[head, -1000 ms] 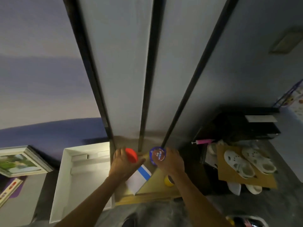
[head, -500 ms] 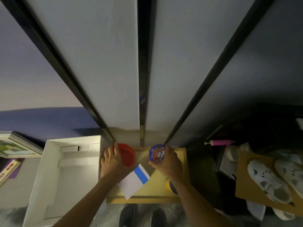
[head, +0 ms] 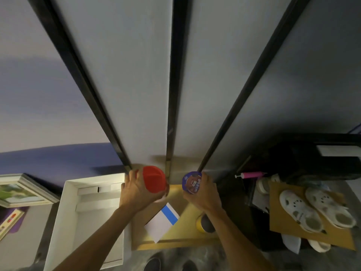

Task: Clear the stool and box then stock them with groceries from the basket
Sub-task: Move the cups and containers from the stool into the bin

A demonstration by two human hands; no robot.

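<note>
My left hand (head: 136,189) grips a container with a red lid (head: 154,178) above the back left of the yellow wooden stool (head: 175,237). My right hand (head: 203,192) holds a small cup with a blue-purple printed lid (head: 191,181) over the stool's back right. On the stool lie a white packet with a blue stripe (head: 162,222) and a yellow tin (head: 205,223), partly hidden by my right forearm. The white open box (head: 64,212) stands on the floor left of the stool, with nothing visible inside.
Grey panels with black frames (head: 172,94) rise right behind the stool. A framed picture (head: 23,190) lies far left. White clogs (head: 312,208) on brown cardboard sit at the right, with a pink syringe-like thing (head: 250,175) behind them. My shoes (head: 154,264) show below.
Both hands have lifted slightly and stayed at the back of the stool, each holding its item. The red lid now faces up more. The camera has tilted and shifted.
</note>
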